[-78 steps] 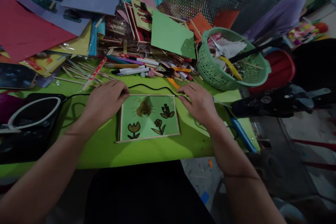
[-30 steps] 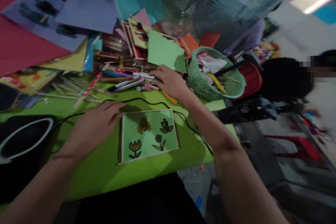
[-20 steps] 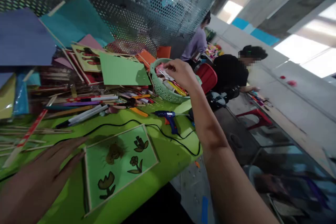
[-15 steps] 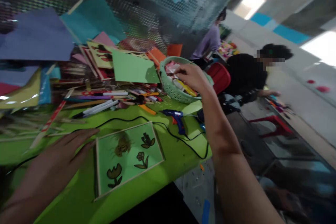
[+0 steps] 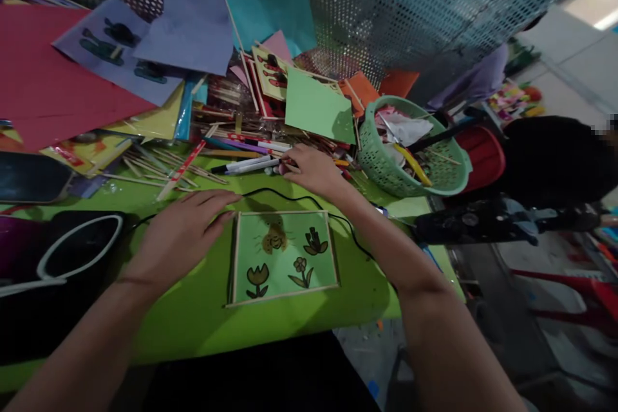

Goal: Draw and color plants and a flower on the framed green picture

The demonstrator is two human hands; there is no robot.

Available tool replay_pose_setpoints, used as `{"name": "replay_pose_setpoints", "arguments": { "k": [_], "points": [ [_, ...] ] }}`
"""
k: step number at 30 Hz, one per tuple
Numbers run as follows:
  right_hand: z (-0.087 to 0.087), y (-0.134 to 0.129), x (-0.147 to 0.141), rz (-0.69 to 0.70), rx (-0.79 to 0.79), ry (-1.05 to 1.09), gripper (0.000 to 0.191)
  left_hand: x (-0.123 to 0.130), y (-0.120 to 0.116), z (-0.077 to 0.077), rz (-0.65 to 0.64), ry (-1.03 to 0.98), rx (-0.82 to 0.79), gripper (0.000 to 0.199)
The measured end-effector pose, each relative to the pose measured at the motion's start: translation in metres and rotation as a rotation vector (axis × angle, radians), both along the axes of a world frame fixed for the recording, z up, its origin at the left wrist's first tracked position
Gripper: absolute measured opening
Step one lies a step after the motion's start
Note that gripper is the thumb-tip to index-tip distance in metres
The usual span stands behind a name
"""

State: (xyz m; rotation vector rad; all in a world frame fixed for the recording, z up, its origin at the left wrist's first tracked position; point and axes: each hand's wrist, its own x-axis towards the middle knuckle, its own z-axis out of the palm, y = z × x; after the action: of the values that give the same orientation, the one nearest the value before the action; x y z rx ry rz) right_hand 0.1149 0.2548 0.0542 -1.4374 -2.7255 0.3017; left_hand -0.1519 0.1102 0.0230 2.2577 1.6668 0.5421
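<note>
A green card [image 5: 290,251] with cut-out flowers and a brown bug shape lies on the green table, framed by thin wooden sticks. My left hand [image 5: 181,228] rests flat beside the frame's upper left corner, fingers stretched out and holding nothing visible. Beyond the card, my right hand [image 5: 311,170] reaches down into the clutter, its bent fingers slightly apart. Its fingertips are at the ends of some white marker pens [image 5: 251,165], near a small pinkish piece. Whether they touch either one is unclear. My right forearm covers most of the glue gun.
A green basket [image 5: 386,164] of scraps stands at the right. Coloured paper sheets [image 5: 190,29] and wooden sticks [image 5: 159,164] pile up at the back. A black cord [image 5: 284,196] runs behind the card. A dark phone-like slab [image 5: 31,177] lies at left. A person in black [image 5: 560,154] is at right.
My right hand has left the basket and moved left and down to the marker pens. My view has swung left. My left hand stays beside the framed card.
</note>
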Motion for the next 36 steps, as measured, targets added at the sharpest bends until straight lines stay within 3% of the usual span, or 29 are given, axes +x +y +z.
{"name": "replay_pose_setpoints", "arguments": {
  "k": [5, 14, 19, 24, 29, 36],
  "points": [
    [-0.01, -0.002, -0.008, -0.015, 0.047, 0.026, 0.018, 0.002, -0.004, 0.011, 0.004, -0.01, 0.013, 0.043],
    [0.003, -0.001, -0.007, -0.05, -0.016, 0.071, 0.02, 0.004, 0.001, 0.008, 0.025, -0.004, -0.04, 0.041],
    [0.008, 0.0, -0.004, -0.064, -0.085, 0.226, 0.016, 0.009, 0.01, 0.004, 0.087, -0.072, -0.103, 0.044],
    [0.008, -0.004, 0.004, -0.048, -0.134, 0.38, 0.013, 0.028, 0.025, 0.013, 0.048, -0.197, -0.118, 0.05],
    [0.008, -0.008, 0.004, -0.002, -0.044, 0.277, 0.016, 0.049, 0.047, 0.023, 0.042, 0.061, -0.036, 0.048],
    [0.0, -0.011, 0.003, 0.036, -0.014, 0.076, 0.023, 0.049, 0.072, 0.01, 0.171, 0.305, 0.099, 0.046]
  ]
}}
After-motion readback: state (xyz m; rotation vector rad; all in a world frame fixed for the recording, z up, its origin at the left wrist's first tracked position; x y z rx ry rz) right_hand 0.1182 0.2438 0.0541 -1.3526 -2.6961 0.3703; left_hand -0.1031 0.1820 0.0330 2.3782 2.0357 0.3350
